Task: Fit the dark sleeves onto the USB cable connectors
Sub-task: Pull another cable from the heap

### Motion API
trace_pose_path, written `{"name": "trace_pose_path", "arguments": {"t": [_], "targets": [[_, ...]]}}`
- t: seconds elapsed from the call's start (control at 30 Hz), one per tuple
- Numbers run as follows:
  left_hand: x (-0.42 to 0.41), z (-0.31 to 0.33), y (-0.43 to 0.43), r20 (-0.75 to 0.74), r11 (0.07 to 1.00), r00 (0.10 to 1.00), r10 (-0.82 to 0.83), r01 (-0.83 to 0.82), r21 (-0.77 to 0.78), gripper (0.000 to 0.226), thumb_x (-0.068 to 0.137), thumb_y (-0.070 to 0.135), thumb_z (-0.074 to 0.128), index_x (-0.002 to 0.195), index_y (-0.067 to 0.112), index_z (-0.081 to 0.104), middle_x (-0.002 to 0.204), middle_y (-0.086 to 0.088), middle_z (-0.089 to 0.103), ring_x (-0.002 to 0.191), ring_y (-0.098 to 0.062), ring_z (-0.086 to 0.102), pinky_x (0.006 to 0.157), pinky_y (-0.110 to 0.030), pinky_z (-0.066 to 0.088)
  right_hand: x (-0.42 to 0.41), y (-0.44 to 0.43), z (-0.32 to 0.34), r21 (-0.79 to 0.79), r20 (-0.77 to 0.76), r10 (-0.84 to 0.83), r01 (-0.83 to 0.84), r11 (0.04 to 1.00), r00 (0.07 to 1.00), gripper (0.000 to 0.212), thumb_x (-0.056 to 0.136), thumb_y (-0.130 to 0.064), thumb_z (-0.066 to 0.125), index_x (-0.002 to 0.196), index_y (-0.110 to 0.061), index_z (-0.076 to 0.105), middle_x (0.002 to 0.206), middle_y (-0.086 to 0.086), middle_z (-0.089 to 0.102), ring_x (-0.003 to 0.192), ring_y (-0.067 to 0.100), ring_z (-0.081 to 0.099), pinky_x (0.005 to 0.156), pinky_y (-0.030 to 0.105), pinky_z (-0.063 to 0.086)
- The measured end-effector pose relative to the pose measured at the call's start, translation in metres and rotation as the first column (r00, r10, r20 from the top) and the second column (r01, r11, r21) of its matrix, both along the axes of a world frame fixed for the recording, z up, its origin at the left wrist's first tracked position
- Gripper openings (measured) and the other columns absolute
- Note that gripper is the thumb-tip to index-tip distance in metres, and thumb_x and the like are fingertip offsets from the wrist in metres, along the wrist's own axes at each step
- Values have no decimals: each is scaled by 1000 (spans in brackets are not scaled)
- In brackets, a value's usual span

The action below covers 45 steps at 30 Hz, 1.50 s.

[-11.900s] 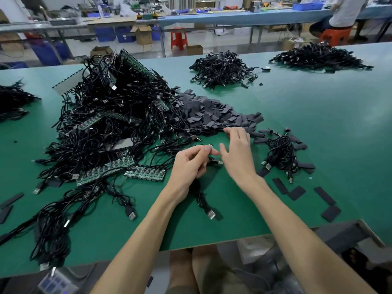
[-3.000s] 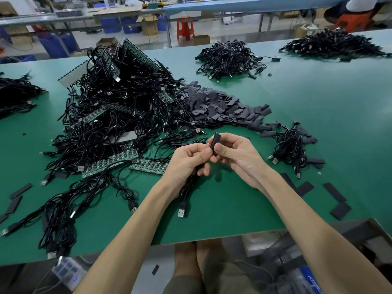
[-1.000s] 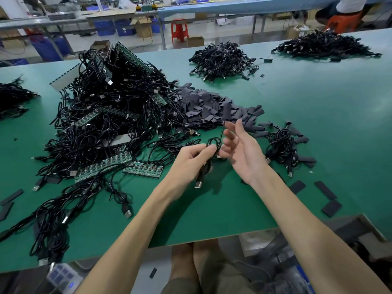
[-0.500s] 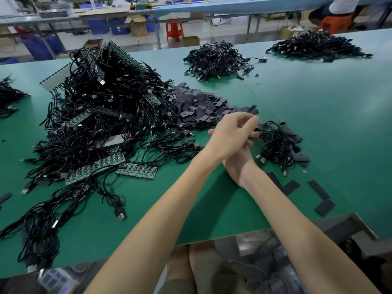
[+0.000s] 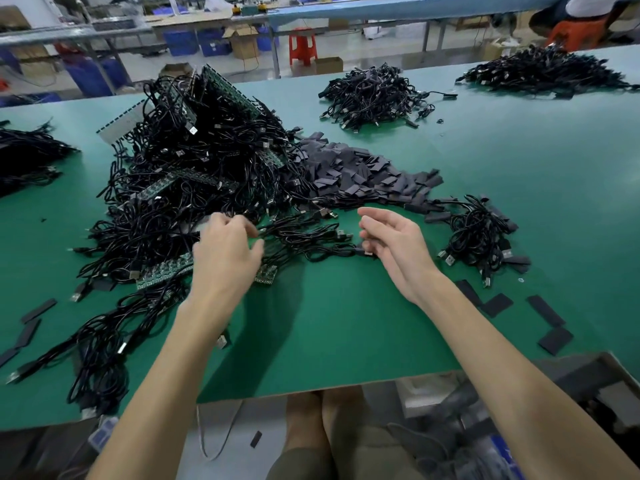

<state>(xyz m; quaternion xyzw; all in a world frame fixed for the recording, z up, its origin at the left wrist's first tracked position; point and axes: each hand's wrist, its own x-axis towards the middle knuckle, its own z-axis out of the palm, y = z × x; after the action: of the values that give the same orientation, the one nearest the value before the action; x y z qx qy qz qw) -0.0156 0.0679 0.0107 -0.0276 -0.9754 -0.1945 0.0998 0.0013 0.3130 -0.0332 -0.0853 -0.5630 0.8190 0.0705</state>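
A big tangle of black USB cables with green circuit boards fills the left of the green table. Behind my hands lies a heap of dark flat sleeves. My left hand reaches over the near edge of the tangle, fingers spread and blurred, gripping nothing that I can make out. My right hand hovers with its palm turned left, fingers relaxed and empty. A loose cable lies between the hands, its connector beside my right fingers. A small bundle of sleeved cables sits to the right.
Loose flat sleeves lie near the table's right front corner, more at the left edge. Further cable piles sit at the back, back right and far left. A box stands below the table edge.
My left hand, which was stretched across my right hand towards the small bundle, has swung back left to the big tangle. My right hand has opened and holds nothing.
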Motion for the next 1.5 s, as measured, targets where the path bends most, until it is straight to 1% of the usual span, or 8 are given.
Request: {"name": "trace_pose_path", "arguments": {"t": [0.2,0.33,0.63,0.73,0.97,1.07,1.27,1.5], "targets": [[3,-9,-11,293,946,955,49,50,-322,74,89,70,57,129,8,47,140,-20,40,135,-39,33,110,-56,32,2,-1,-2,53,-13,16,-15,998,1000,21,97,-1,63,118,-1,67,91,7,62,82,15,60,78,29,54],[6,-14,-7,404,950,891,-207,281,-135,96,76,67,74,152,19,41,139,-6,39,131,-23,30,110,-43,32,0,0,-2,118,-28,-2,5,993,1000,19,96,-2,65,113,-8,70,97,8,64,90,17,59,87,31,53],[28,-27,23,29,914,919,-393,394,-90,48,102,55,44,107,15,70,103,-4,66,100,-27,59,90,-40,49,4,-5,-7,566,-276,12,153,810,961,16,92,-13,74,103,-24,77,104,-8,75,106,16,66,97,33,50],[21,-27,30,9,928,930,-368,368,-51,40,111,35,36,75,18,43,74,3,49,80,-34,57,75,-51,48,5,-7,-9,728,-279,147,110,677,949,17,89,-22,79,103,-32,78,102,-19,73,111,11,58,96,24,42],[17,-34,32,-25,918,918,-395,394,-40,34,109,35,36,92,11,53,90,-5,54,86,-35,57,74,-54,49,5,-11,-10,710,-154,265,-80,699,952,27,83,-7,82,107,-18,75,96,-4,73,82,6,61,65,25,45],[20,-33,35,-106,934,928,-356,355,-28,38,107,41,38,96,11,58,95,-2,53,89,-29,56,75,-47,49,5,-12,-11,712,-157,246,-63,699,957,18,84,-7,81,100,-15,76,85,-11,72,70,2,60,62,13,43],[23,-27,49,-255,927,891,-374,368,-73,18,99,27,62,105,10,66,104,-5,55,98,-26,54,85,-40,44,8,-15,-8,678,-171,177,-15,735,969,7,86,-6,78,91,-11,77,74,-5,73,65,9,67,65,25,54],[25,-29,58,-131,918,950,-285,309,249,8,98,26,67,100,18,67,96,6,63,94,-18,58,84,-40,49,11,-15,-6,705,-181,171,6,710,969,8,86,-8,79,84,-6,72,74,0,70,60,4,54,61,19,46]]}}
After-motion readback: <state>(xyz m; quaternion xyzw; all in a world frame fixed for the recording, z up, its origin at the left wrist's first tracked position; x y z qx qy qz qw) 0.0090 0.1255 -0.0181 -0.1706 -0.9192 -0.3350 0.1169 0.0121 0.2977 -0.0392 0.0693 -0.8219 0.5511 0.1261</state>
